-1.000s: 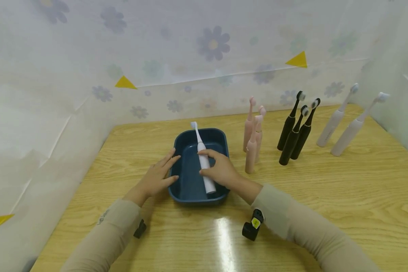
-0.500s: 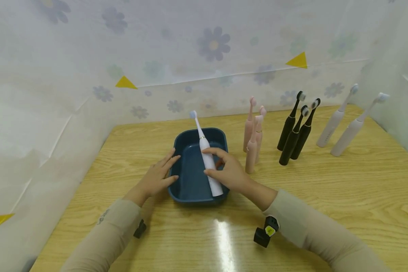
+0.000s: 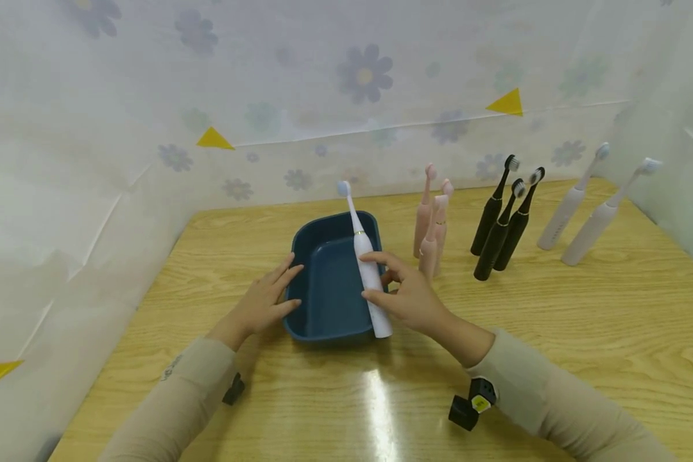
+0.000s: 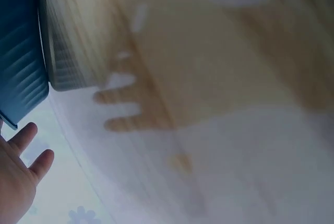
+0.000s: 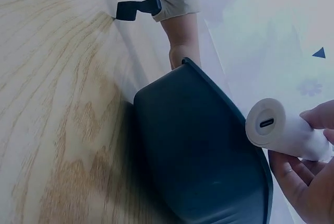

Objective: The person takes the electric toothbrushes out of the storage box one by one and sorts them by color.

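My right hand (image 3: 410,298) grips a white electric toothbrush (image 3: 369,269) by its handle, above the right side of a dark blue bin (image 3: 329,337). The brush head points away toward the back wall. In the right wrist view the round base of the toothbrush (image 5: 266,124) shows a small slot, level with the bin's rim (image 5: 229,101). My left hand (image 3: 262,298) rests on the bin's left rim with its fingers spread. Its fingers (image 4: 42,164) appear beside the blue bin wall (image 4: 21,51) in the left wrist view. No other toothbrush is visible inside the bin.
Several toothbrushes stand upright right of the bin: pink ones (image 3: 428,250), black ones (image 3: 493,247) and two pale ones (image 3: 591,234). The pink group is close to my right hand. A flower-patterned sheet (image 3: 300,77) walls off the table's back (image 3: 237,237).
My right hand has lifted the white toothbrush from inside the bin and moved it right, over the right rim. The bin has tilted or shifted slightly; my left hand has barely moved.
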